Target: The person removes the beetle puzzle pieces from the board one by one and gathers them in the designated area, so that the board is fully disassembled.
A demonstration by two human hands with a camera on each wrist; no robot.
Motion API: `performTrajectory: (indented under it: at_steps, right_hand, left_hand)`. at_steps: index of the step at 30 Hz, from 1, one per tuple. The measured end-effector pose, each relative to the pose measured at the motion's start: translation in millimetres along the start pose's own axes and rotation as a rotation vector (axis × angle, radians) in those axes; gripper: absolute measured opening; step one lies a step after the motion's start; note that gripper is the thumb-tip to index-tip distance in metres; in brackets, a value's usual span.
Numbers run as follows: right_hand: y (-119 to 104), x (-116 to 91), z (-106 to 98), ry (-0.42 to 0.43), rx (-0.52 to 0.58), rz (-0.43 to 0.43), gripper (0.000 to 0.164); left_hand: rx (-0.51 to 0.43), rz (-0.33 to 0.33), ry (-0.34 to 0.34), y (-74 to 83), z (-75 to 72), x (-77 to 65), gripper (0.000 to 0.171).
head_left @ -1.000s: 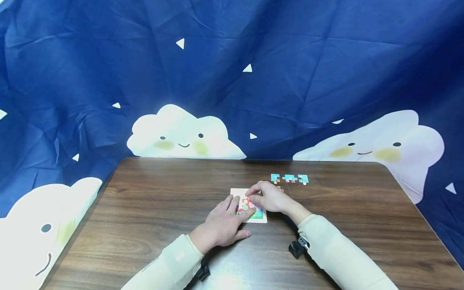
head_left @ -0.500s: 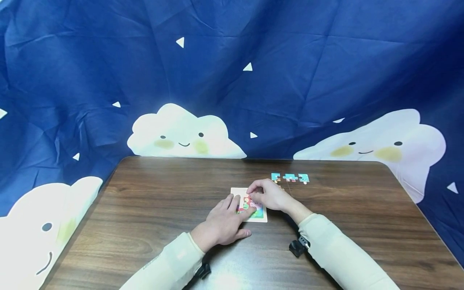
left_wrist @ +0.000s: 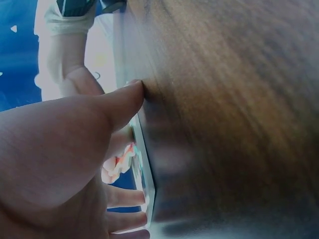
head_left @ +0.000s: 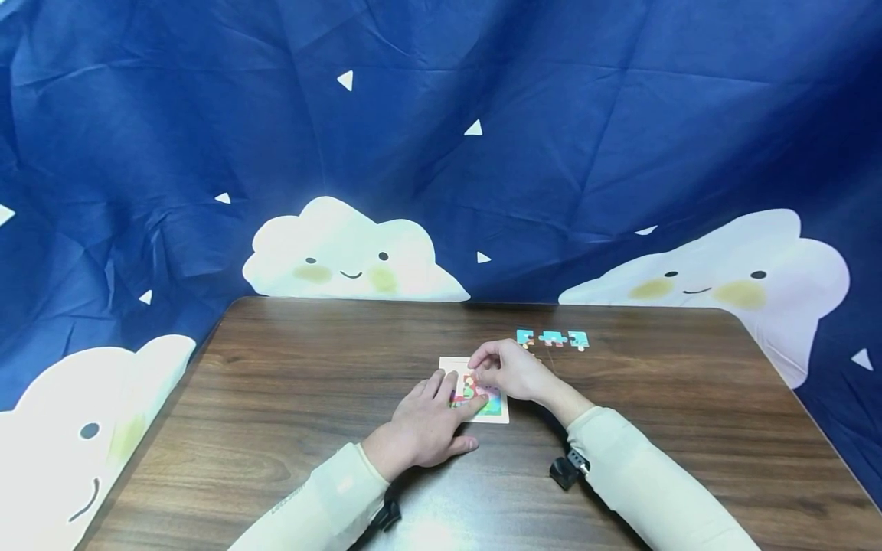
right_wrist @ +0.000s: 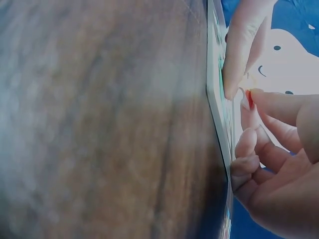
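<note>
A small tray puzzle (head_left: 491, 419) with a pale border and a colourful picture lies on the table in the head view. My left hand (head_left: 427, 425) rests on its left side with fingers spread, the index finger across the lower part of the picture. My right hand (head_left: 513, 373) is over the upper right of the tray, its thumb and index finger pinching a red puzzle piece (right_wrist: 249, 97). In the right wrist view the piece stands tilted close over the tray. The right hand covers part of the picture.
Several loose puzzle pieces, among them a blue one (head_left: 553, 337), lie beyond the right hand; one is partly hidden behind it. The brown wooden table (head_left: 310, 367) ends at a blue cloth (head_left: 413, 115) printed with clouds.
The right hand has shifted slightly away from the person with the red puzzle piece, whose angle has changed a little. The left hand has stayed in place on the tray.
</note>
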State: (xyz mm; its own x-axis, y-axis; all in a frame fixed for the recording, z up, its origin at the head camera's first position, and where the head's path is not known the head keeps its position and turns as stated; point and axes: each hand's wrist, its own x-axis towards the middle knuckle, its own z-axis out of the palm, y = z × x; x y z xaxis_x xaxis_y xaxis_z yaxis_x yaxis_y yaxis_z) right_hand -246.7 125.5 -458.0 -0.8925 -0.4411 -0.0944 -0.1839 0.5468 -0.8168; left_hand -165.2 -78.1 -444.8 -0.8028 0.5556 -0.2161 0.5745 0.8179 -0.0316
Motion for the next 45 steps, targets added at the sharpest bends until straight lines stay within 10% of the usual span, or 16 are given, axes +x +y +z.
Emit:
performTrajectory:
  at_steps: [45]
  right_hand:
    - [8, -29, -41, 0.124, 0.205, 0.004, 0.022]
  left_hand:
    - [-0.027, 0.010, 0.023, -0.7, 2.7, -0.1, 0.067]
